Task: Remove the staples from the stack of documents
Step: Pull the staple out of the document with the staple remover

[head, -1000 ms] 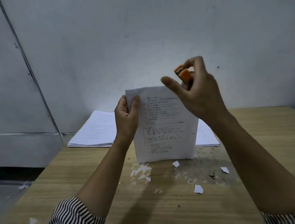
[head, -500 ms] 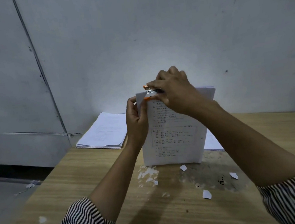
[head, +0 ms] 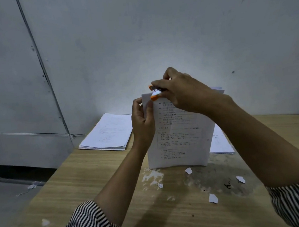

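A stapled printed document (head: 179,137) stands upright on the wooden table (head: 97,186), its bottom edge resting on the wood. My left hand (head: 143,123) grips its upper left edge between thumb and fingers. My right hand (head: 181,94) holds a small orange staple remover (head: 155,93) with its jaws at the document's top left corner. The staple itself is hidden by the tool and fingers.
One stack of papers (head: 109,133) lies flat at the table's back left, near the wall. Another paper pile (head: 220,143) lies behind the document at right. Torn paper scraps (head: 213,198) lie scattered on the stained table top. The table's left edge drops to the floor.
My right hand came down from above with the staple remover and set it on the document's top left corner. The left hand kept its hold on the document.
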